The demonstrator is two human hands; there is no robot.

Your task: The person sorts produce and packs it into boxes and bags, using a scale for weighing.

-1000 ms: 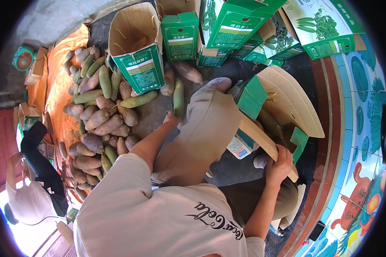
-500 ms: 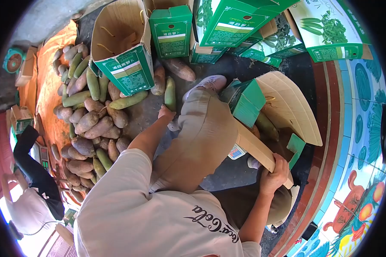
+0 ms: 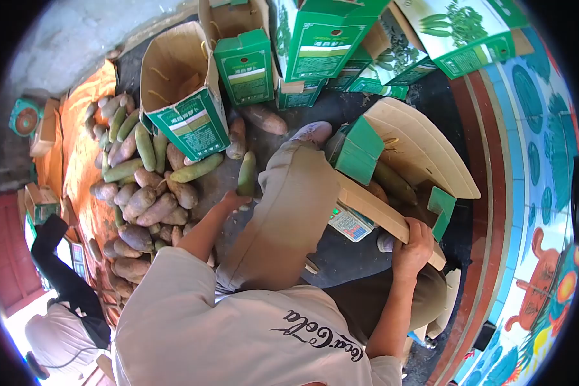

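My left hand (image 3: 232, 201) is closed around the near end of a green gourd (image 3: 246, 172), beside the bent knee. Brown tubers (image 3: 237, 139) lie just beyond the gourd. My right hand (image 3: 413, 248) grips the long cardboard flap (image 3: 374, 209) of an open box (image 3: 421, 145), its fingers over the flap's edge. Inside that box a dark green gourd (image 3: 394, 183) and part of a brown tuber show. Under the flap, a scale (image 3: 350, 224) with a keypad is partly visible.
A large pile of brown tubers (image 3: 156, 210) and green gourds lies on the left, beside an orange sheet (image 3: 77, 109). Green cartons (image 3: 243, 67) stand along the far side. A person (image 3: 67, 321) is at the lower left. A tiled wall (image 3: 534, 161) borders the right.
My left hand has drawn the gourd a little nearer to the body. The knee has shifted left, exposing more of the scale. My right hand remains on the flap. The view has shifted slightly.
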